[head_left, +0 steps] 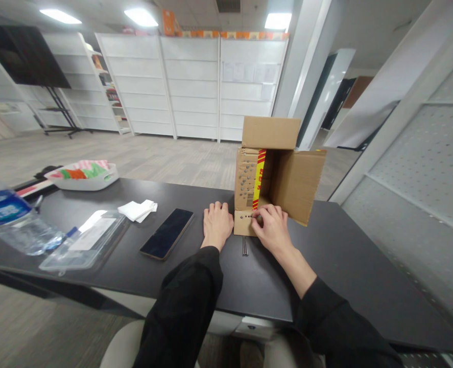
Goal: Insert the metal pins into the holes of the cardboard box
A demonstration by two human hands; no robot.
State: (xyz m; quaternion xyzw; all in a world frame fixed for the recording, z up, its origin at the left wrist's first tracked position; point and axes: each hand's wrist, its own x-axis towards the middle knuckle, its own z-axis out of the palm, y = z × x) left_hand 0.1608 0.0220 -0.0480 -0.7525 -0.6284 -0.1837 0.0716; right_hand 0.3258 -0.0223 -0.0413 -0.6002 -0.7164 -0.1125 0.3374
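A cardboard box [245, 174] stands on the desk with its flaps spread and its opening toward me. Many small grey dots, like screw heads, stud its left face beside a yellow and red tape strip [259, 176]. On its lower flap [239, 227] runs a row of small dark holes. My right hand [272, 227] is closed in a pinch at this flap; what its fingertips hold is hidden. My left hand [217, 223] lies palm down on the desk against the box's left side, fingers stretched forward. A few long thin screws [245, 246] lie just below the flap.
Left of my hands lie a phone [168, 233], a white tissue [138, 209] and a clear plastic case [84, 243]. A water bottle [15, 217] and a white basket [84, 180] with colourful contents are farther left. A perforated partition [421, 153] borders the desk's right side.
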